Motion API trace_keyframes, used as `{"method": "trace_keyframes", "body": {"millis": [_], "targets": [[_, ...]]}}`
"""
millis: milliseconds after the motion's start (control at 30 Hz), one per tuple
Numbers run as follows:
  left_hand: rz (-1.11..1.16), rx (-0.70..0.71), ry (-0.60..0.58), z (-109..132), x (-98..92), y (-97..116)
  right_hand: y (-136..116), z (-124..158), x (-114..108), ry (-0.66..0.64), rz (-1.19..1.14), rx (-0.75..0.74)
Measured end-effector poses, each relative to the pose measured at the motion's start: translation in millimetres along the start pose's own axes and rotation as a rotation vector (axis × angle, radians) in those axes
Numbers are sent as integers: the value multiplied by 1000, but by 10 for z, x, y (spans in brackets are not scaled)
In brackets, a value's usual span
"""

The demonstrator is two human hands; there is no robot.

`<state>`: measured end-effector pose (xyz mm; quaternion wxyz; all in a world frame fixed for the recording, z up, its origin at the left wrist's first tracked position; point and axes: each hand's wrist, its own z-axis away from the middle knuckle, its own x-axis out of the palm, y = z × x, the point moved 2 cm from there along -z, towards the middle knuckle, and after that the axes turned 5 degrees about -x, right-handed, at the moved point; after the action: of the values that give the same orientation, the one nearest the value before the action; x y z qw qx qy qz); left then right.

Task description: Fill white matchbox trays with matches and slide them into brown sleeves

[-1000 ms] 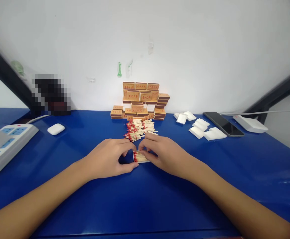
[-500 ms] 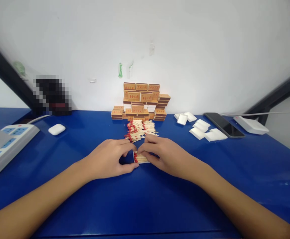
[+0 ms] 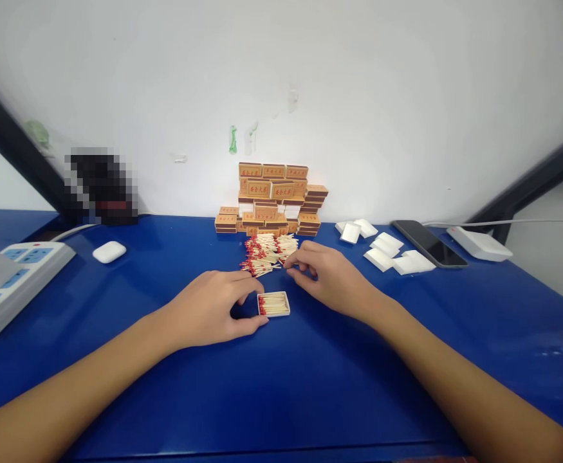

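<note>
A small white matchbox tray filled with red-tipped matches lies on the blue table. My left hand rests beside it, thumb and forefinger curled against the tray's left end. My right hand is beyond the tray, its fingertips pinched at the near right edge of a loose pile of matches. Whether it has matches between its fingers is too small to tell.
A stack of orange matchboxes stands against the wall. Several empty white trays and a black phone lie at the right, with a white box past them. A white earbud case and a power strip sit at the left.
My right hand has left the filled tray and moved up and away to the match pile. The left hand has stayed at the tray's left end.
</note>
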<state>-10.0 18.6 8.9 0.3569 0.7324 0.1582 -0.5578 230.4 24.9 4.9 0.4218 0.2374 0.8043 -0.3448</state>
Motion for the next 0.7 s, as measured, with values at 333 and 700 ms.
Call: {"method": "trace_keyframes", "body": {"millis": [333,700], "targets": [[-6,4,-6,6,9,-2,22,-185,226,-56,120,29],[-11,14,12,1,5,4,-9,-182,176,-240,281,16]]}}
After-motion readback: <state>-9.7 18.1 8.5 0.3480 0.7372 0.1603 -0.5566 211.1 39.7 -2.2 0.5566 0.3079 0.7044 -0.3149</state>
